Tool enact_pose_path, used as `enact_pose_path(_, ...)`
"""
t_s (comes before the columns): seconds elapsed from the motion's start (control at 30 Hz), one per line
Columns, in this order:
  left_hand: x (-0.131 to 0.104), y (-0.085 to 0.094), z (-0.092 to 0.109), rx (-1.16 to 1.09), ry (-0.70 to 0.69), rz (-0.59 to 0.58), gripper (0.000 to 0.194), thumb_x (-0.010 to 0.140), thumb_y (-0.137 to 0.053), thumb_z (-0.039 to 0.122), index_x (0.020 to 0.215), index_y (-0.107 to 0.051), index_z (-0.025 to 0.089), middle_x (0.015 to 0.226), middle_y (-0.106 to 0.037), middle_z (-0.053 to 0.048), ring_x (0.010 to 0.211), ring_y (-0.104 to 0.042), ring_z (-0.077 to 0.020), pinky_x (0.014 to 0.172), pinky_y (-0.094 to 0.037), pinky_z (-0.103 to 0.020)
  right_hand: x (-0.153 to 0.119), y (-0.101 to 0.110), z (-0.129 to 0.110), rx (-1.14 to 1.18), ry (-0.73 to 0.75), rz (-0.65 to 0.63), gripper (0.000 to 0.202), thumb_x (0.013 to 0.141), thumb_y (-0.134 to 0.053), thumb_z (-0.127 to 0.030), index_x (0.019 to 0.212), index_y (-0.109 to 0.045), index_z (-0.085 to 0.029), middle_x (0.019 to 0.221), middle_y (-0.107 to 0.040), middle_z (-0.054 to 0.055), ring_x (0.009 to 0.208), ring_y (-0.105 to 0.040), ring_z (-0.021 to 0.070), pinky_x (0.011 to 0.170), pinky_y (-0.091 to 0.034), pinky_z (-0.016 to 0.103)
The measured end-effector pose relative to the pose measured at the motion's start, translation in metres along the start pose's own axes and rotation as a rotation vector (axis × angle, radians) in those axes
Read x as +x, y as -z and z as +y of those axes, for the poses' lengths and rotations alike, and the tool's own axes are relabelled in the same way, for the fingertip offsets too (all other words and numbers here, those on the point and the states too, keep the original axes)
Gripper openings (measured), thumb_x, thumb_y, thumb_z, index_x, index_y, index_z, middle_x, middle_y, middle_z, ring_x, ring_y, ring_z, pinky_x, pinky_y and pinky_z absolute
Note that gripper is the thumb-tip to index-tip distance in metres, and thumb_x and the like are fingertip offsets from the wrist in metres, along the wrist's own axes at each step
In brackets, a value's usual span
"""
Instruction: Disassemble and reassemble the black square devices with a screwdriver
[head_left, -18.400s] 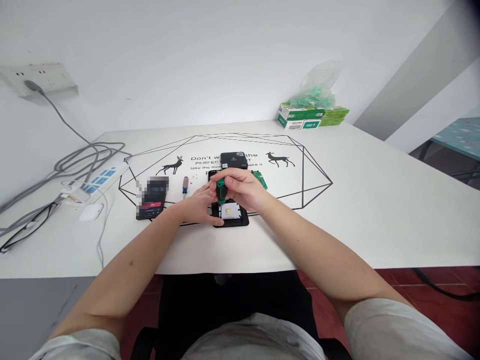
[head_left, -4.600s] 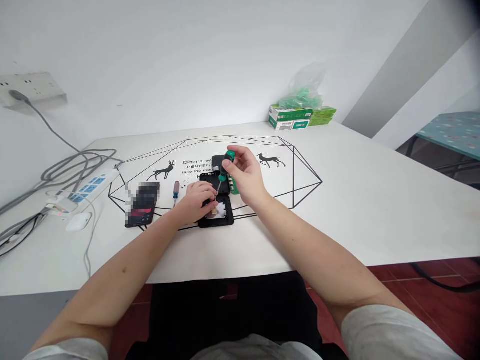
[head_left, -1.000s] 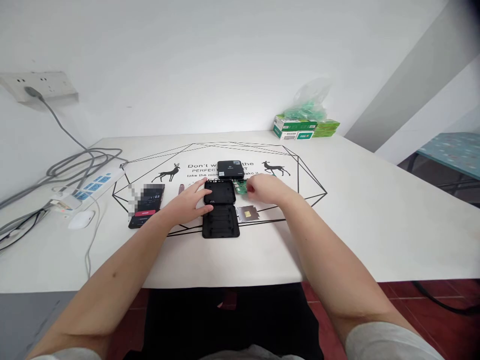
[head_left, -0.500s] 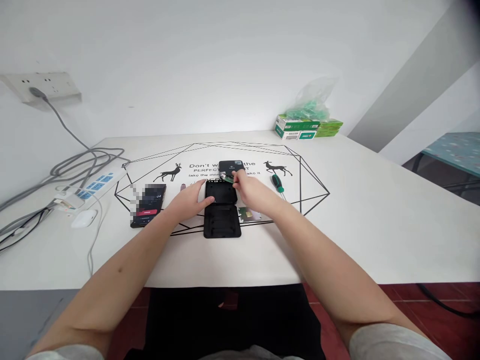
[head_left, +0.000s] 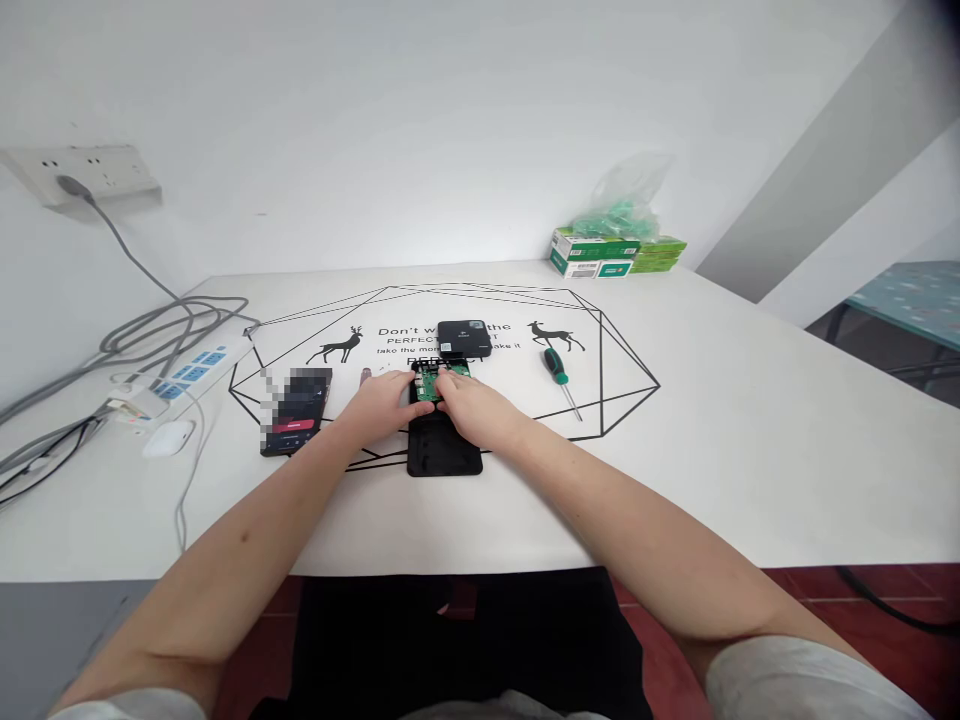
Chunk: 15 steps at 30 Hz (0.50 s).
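Observation:
A green circuit board [head_left: 430,386] lies in the upper half of an opened black case, partly hidden by my fingers. The case's lower half [head_left: 444,450] lies flat toward me. My left hand [head_left: 380,405] is at the case's left edge, thumb and fingers apart around its side. On the board rests my right hand [head_left: 472,405], fingers bent together and pressing on it. Just beyond the case is a black rectangular device [head_left: 464,338] with small labels. To the right lies a green-and-black screwdriver [head_left: 556,366], its shaft pointing toward me.
A phone [head_left: 300,410] lies left of my left hand. Farther left are a power strip [head_left: 196,372], tangled grey cables [head_left: 180,325] and a white earphone case [head_left: 169,438]. Green and white boxes [head_left: 596,255] with a plastic bag stand at the back right.
My right hand has moved down and left, bringing the green board from above the case into its upper half. The screwdriver's shaft is now uncovered.

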<state>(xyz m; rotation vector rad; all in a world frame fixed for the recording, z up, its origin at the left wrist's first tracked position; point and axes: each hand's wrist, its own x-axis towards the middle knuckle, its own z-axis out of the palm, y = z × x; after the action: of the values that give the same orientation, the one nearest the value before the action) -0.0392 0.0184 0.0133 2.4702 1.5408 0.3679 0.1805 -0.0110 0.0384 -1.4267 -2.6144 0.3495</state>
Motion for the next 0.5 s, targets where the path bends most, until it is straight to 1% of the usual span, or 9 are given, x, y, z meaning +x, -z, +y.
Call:
enact_pose_path(0.07, 0.000, 0.001, 0.001, 0.034, -0.013, -0.001, 0.048, 0.104, -0.062, 0.056, 0.134, -0.068, 0.020, 0.137, -0.075, -0.015, 0.129, -0.069, -0.0376, 0.117, -0.045, -0.056, -0.002, 0.001, 0.002, 0.010, 0.002, -0.009, 0.036, 0.112, -0.046, -0.018, 0.146, -0.055, -0.009, 0.176, -0.042, 0.028, 0.165, -0.044, 0.0332, 0.129, -0.045, 0.052)
enact_pose_path(0.1, 0.000, 0.001, 0.001, 0.048, -0.011, 0.000, 0.046, 0.105, -0.060, 0.055, 0.134, -0.069, 0.021, 0.137, -0.075, -0.015, 0.129, -0.069, -0.0371, 0.117, -0.045, -0.056, -0.003, 0.003, 0.003, 0.009, -0.018, -0.009, 0.038, 0.112, -0.049, -0.021, 0.149, -0.053, -0.010, 0.178, -0.039, 0.027, 0.166, -0.043, 0.0346, 0.128, -0.046, 0.053)
enact_pose_path(0.13, 0.000, 0.001, 0.001, 0.062, -0.003, 0.004, 0.045, 0.105, -0.060, 0.054, 0.134, -0.069, 0.021, 0.137, -0.075, -0.015, 0.130, -0.069, -0.0369, 0.118, -0.045, -0.056, -0.004, 0.006, 0.005, 0.005, -0.051, -0.007, 0.042, 0.112, -0.052, -0.025, 0.151, -0.051, -0.010, 0.177, -0.040, 0.027, 0.164, -0.045, 0.0366, 0.125, -0.048, 0.054)
enact_pose_path(0.17, 0.000, 0.001, 0.002, 0.074, 0.007, 0.009, 0.045, 0.106, -0.059, 0.053, 0.135, -0.069, 0.021, 0.139, -0.075, -0.015, 0.133, -0.068, -0.0371, 0.119, -0.043, -0.056, -0.006, 0.009, 0.006, 0.000, -0.099, -0.006, 0.045, 0.111, -0.054, -0.029, 0.152, -0.051, -0.010, 0.175, -0.044, 0.028, 0.159, -0.051, 0.0387, 0.121, -0.052, 0.054)
enact_pose_path(0.23, 0.000, 0.000, 0.002, 0.097, 0.033, 0.015, 0.046, 0.105, -0.060, 0.053, 0.138, -0.070, 0.022, 0.143, -0.073, -0.015, 0.138, -0.065, -0.0382, 0.123, -0.040, -0.058, -0.007, 0.018, 0.010, -0.012, -0.209, -0.015, 0.046, 0.110, -0.057, -0.037, 0.146, -0.056, -0.009, 0.160, -0.059, 0.029, 0.142, -0.067, 0.0402, 0.108, -0.059, 0.051)
enact_pose_path(0.3, -0.001, -0.001, 0.002, 0.107, 0.049, 0.019, 0.048, 0.104, -0.061, 0.054, 0.139, -0.070, 0.022, 0.146, -0.072, -0.015, 0.142, -0.062, -0.0389, 0.125, -0.037, -0.060, -0.007, 0.027, 0.014, -0.009, -0.289, -0.054, 0.040, 0.109, -0.058, -0.042, 0.131, -0.065, -0.010, 0.139, -0.073, 0.026, 0.124, -0.076, 0.0377, 0.097, -0.062, 0.045)
enact_pose_path(0.4, -0.001, -0.003, 0.002, 0.106, 0.047, 0.018, 0.048, 0.102, -0.061, 0.055, 0.136, -0.072, 0.024, 0.143, -0.074, -0.014, 0.142, -0.062, -0.0386, 0.125, -0.036, -0.060, -0.007, 0.037, 0.018, 0.068, -0.346, -0.133, 0.033, 0.107, -0.063, -0.046, 0.109, -0.072, -0.014, 0.113, -0.083, 0.019, 0.098, -0.083, 0.0297, 0.082, -0.060, 0.035)
enact_pose_path(0.43, -0.001, -0.003, 0.002, 0.103, 0.046, 0.020, 0.047, 0.101, -0.062, 0.055, 0.135, -0.073, 0.024, 0.142, -0.074, -0.013, 0.141, -0.062, -0.0386, 0.126, -0.036, -0.060, -0.007, 0.040, 0.018, 0.101, -0.360, -0.149, 0.031, 0.106, -0.064, -0.045, 0.105, -0.073, -0.015, 0.104, -0.084, 0.017, 0.088, -0.083, 0.0266, 0.079, -0.059, 0.033)
enact_pose_path(0.5, -0.002, -0.003, 0.003, 0.088, 0.044, 0.018, 0.045, 0.100, -0.063, 0.055, 0.132, -0.074, 0.025, 0.140, -0.076, -0.013, 0.140, -0.063, -0.0390, 0.126, -0.034, -0.061, -0.007, 0.042, 0.018, 0.141, -0.385, -0.157, 0.027, 0.106, -0.066, -0.042, 0.104, -0.073, -0.016, 0.092, -0.084, 0.012, 0.073, -0.080, 0.0222, 0.074, -0.057, 0.031)
